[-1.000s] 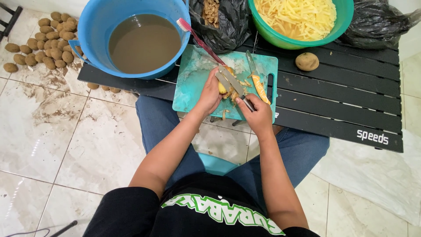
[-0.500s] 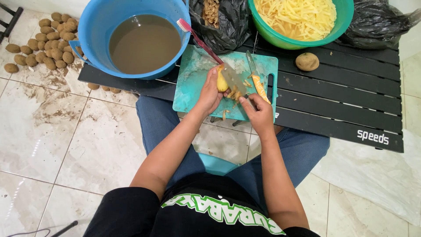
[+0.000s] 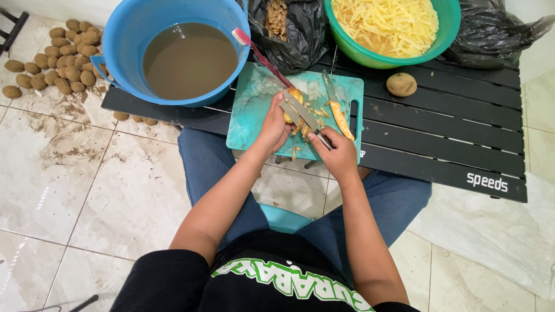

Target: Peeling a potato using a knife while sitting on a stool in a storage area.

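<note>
the left hand (image 3: 273, 128) clamped a half-peeled potato (image 3: 292, 106) over the teal cutting board (image 3: 254, 115); just beside it, the right hand (image 3: 335, 155) gripped a peeler (image 3: 300, 112) laid against the potato. a slip on the wet skin could likely have nicked the left fingers.

Over the teal board (image 3: 254, 115), my left hand (image 3: 273, 128) grips a half-peeled potato (image 3: 292, 104) while my right hand (image 3: 335, 155) draws a peeler (image 3: 300, 112) across it. Peelings lie on the board beside an orange-handled knife (image 3: 338, 112). Behind the board sit a blue tub (image 3: 127, 34) of murky water and a green bowl (image 3: 445, 34) of cut strips; a toothbrush (image 3: 254, 49) leans on the tub.
</note>
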